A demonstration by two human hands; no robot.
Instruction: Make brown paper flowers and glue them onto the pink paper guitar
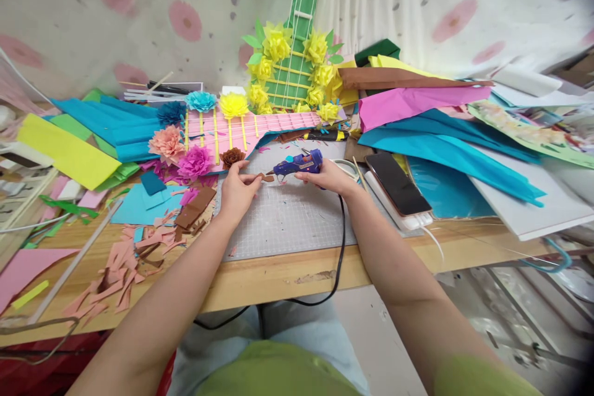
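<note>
My right hand (330, 177) is wrapped round the handle of a blue hot glue gun (299, 164), its nozzle pointing left. Between the fingertips of my left hand (237, 190) is a small brown paper piece (268, 177), right at the nozzle; whether they touch I cannot tell. Just beyond my left hand a brown paper flower (232, 157) sits on the lower edge of a pink paper guitar (250, 130) with yellow strips. Pink-purple (195, 162), salmon (167, 143), blue and yellow paper flowers line its body. Under both hands lies a grey cutting mat (288, 223).
A green guitar (297, 31) with yellow flowers leans at the back. Salmon paper scraps (123, 263) cover the left of the table. A phone (398, 183) rests on a white power strip at right, near folded crepe paper (455, 145). The gun's black cord (342, 247) hangs over the front edge.
</note>
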